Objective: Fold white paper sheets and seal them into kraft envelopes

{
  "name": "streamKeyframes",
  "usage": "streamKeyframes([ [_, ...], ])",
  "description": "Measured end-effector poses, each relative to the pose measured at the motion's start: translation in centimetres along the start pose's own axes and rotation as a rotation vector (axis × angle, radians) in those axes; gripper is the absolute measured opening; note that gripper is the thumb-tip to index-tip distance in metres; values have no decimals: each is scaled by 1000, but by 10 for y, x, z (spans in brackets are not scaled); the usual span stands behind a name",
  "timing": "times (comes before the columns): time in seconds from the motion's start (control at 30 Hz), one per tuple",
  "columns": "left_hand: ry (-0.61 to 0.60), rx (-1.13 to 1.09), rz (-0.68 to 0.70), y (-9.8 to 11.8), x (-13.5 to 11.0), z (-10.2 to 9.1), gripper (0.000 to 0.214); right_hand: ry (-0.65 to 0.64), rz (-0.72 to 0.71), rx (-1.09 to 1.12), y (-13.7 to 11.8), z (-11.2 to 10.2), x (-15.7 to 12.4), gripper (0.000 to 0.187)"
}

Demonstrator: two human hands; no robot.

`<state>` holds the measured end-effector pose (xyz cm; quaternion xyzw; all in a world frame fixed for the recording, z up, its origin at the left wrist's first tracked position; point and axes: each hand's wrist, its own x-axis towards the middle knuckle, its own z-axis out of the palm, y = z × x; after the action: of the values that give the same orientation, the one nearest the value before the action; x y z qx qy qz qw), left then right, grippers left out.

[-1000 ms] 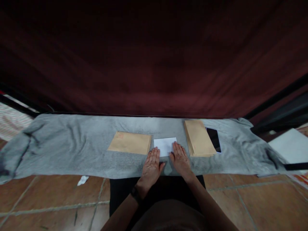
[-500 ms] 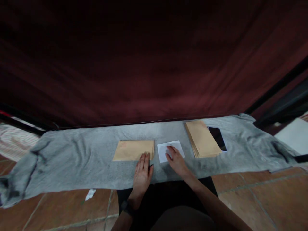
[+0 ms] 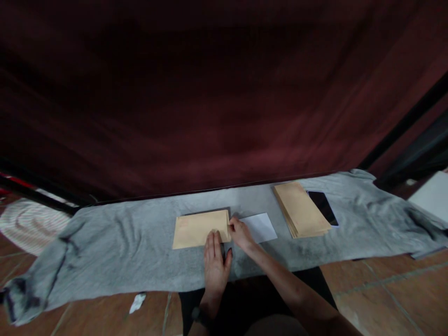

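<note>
A single brown paper envelope (image 3: 196, 228) lies sideways on the grey cloth. My left hand (image 3: 214, 268) rests flat on its lower right part, fingers stretched out. At the envelope's right end, my right hand (image 3: 241, 234) has its thumb and fingertips pinched on the edge flap. Just right of that hand lies a white sheet of paper (image 3: 263, 227), its left side partly hidden by the hand.
Farther right is a stack of brown envelopes (image 3: 301, 210), with a dark phone (image 3: 322, 206) beside it. The grey cloth (image 3: 133, 247) covers a narrow surface against a dark red curtain (image 3: 210, 116). A crumpled white scrap (image 3: 137, 302) lies on the tiled floor.
My right hand has left the white paper and moved left to the envelope's right edge, closing its fingertips there. My left hand stays on the envelope. The view has shifted slightly.
</note>
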<state>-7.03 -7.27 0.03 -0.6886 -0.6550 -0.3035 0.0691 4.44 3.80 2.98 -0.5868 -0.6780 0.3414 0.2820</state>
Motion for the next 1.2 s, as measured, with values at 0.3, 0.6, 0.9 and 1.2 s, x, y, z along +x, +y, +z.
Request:
streamKeyframes([
  [0.3,-19,189,155,-5,39,-29,101,-85,-228,344,12,-44,-22,5],
  [0.6,-91,172,275,-14,63,-50,103,-163,-268,411,12,-79,-38,5],
  [0.9,-17,188,226,-3,57,-45,92,285,-303,246,4,-88,-52,23],
  [1.2,-59,125,326,13,42,-41,86,-445,-257,404,2,-99,-50,24],
])
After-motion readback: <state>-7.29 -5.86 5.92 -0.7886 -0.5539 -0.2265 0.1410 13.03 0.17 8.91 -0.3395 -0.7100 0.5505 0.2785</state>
